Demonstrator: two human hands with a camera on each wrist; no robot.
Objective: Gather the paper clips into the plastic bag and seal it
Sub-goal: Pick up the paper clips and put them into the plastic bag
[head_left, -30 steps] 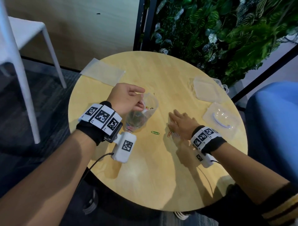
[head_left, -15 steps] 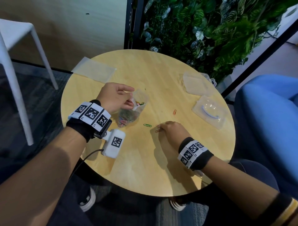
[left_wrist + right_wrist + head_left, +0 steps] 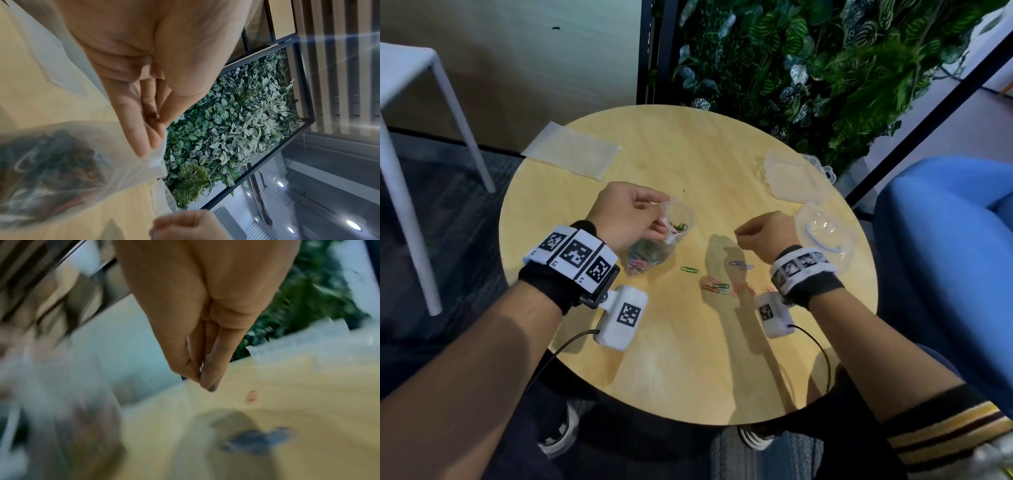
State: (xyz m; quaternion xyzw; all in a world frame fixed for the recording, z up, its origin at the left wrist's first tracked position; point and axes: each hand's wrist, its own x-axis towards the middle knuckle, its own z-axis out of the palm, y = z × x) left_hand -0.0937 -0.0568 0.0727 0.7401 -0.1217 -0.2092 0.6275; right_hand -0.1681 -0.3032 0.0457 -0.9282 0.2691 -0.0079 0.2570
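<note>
Right hand [image 3: 765,233] has lifted off the table to frame centre, fingertips pinched together (on a clip, probably; too blurry to tell). Left hand [image 3: 628,219] pinches the plastic bag [image 3: 654,248] mouth open, centre-left. Next: drop it in, then the loose paper clips [image 3: 717,286] below.

From my remote seat, the head view shows a round, light wooden table [image 3: 688,359] filling the middle of the frame. At upper left a white chair [image 3: 410,144] stands on dark grey carpet [image 3: 448,219], in front of a pale wood-panelled wall [image 3: 534,61]. A black metal frame [image 3: 650,51] rises at top centre, and to its right a wall of green, patterned foliage [image 3: 825,68] fills the upper right. At the right edge I see a blue upholstered seat [image 3: 945,257]. In the left wrist view, vertical wooden slats [image 3: 329,56] occupy the upper right and small round lights [image 3: 353,225] glow at lower right.
</note>
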